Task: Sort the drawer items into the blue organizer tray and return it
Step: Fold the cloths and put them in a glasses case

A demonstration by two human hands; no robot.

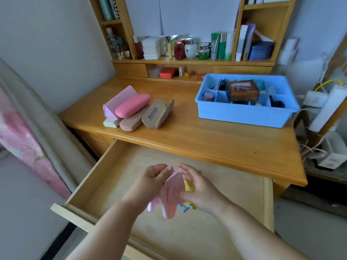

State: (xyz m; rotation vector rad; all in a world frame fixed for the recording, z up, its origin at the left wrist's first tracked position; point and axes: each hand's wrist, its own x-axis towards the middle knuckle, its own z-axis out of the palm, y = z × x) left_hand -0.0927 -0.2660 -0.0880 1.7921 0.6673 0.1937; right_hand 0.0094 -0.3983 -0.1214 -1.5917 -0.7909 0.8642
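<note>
Blue organizer tray [244, 114] sat on the right part of the wooden desk top [197, 136], well apart from both hands and beyond the open drawer [105, 177]. Its compartments held small dark and coloured items too blurred to name, and a brown box [242, 91] rested across the dividers near its middle.

Both hands hovered over the drawer, close together. The left hand [155, 177] had its fingers curled, pinching the upper edge of a pink cloth [171, 196] that hung down between the hands. The right hand [199, 188] gripped the same cloth with its thumb, along with a yellow cloth [190, 186] bunched against its palm. A bit of blue material showed just under the right hand; what it was could not be told.

The drawer stood pulled far out, its pale floor bare around the hands and its side walls low. Between tray and drawer the desk top lay open.

On the left part of the desk, a cluster of glasses cases [135, 109] lay touching one another, a cork-patterned one open at the right end. Bottles, jars and books filled the shelf unit [193, 61] at the back. White walls enclosed the room, a pink floral fabric [22, 139] hung at left, and white boxes and cables [317, 113] crowded the right.
</note>
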